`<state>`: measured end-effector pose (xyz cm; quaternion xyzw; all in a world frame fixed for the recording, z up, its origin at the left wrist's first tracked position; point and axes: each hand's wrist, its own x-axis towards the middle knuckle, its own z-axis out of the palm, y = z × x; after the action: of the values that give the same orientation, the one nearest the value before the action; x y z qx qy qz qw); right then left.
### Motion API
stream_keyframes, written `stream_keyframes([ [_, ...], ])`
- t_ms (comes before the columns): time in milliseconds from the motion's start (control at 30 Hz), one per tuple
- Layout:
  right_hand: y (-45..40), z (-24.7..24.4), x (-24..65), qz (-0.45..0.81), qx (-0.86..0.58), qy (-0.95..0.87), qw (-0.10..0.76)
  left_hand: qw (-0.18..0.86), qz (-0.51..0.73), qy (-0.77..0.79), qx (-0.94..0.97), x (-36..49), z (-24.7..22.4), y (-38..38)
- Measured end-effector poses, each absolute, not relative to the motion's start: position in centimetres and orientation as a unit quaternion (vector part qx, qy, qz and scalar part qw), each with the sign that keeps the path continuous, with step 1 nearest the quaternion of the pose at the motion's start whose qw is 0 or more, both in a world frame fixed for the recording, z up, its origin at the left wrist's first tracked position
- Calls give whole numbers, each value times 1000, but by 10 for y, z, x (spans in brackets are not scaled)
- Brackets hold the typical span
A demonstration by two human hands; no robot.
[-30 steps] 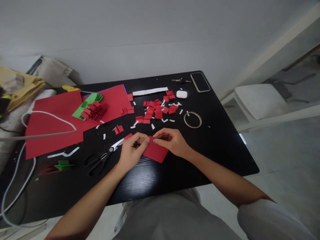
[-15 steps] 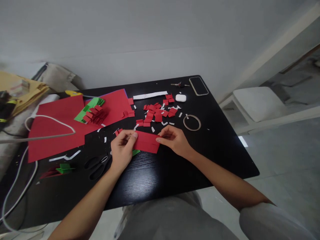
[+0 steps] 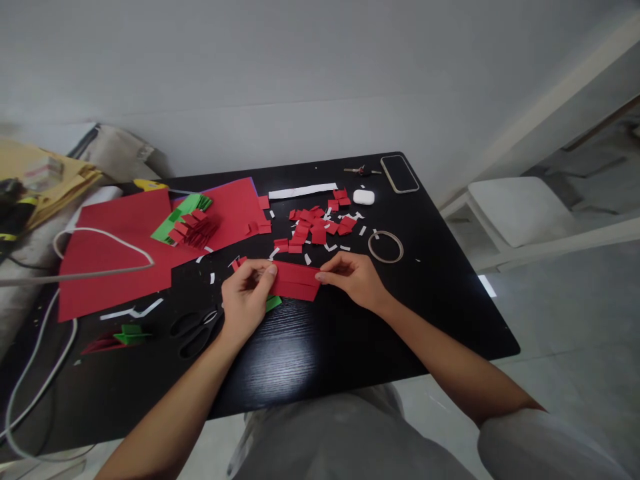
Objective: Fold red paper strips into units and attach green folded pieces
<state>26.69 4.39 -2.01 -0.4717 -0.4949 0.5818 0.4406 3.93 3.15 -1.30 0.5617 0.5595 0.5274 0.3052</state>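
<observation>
A folded piece of red paper (image 3: pixel 295 280) is stretched between my two hands above the black table. My left hand (image 3: pixel 246 290) pinches its left end, thumb on top. At the right end, the thumb and fingers of my right hand (image 3: pixel 350 279) grip the edge. A crease runs along the paper's length. Part of a green paper piece (image 3: pixel 273 303) shows beside my left fingers. Black scissors (image 3: pixel 195 330) lie left of my left wrist, their blades partly hidden by it. Beyond my hands lie several small folded red paper pieces (image 3: pixel 318 230) among white scraps.
Large red sheets (image 3: pixel 115 253) cover the table's left side, with green and red folded strips (image 3: pixel 193 227) on top. A white cable (image 3: pixel 110 272) crosses them. A roll of tape or ring (image 3: pixel 385 247), a white case (image 3: pixel 363 197), keys (image 3: pixel 363 171) and a phone (image 3: pixel 400 174) lie at right.
The red paper's lower flap has tipped up slightly, and my right fingers have closed a little further on its right edge. The view has shifted slightly.
</observation>
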Motion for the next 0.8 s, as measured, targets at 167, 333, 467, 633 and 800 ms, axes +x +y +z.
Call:
stream_keyframes([
  [167,43,-21,262,595,-468,-450,474,299,548,554,550,39,-15,33],
  [333,42,-19,260,586,-469,-444,489,302,546,561,543,40,-14,34],
  [467,42,-19,261,601,-464,-429,489,295,544,567,543,40,-13,35],
  [633,41,-20,262,622,-446,-419,489,292,540,573,543,40,-13,35],
  [800,41,-21,260,602,-453,-420,506,298,537,580,536,40,-13,35],
])
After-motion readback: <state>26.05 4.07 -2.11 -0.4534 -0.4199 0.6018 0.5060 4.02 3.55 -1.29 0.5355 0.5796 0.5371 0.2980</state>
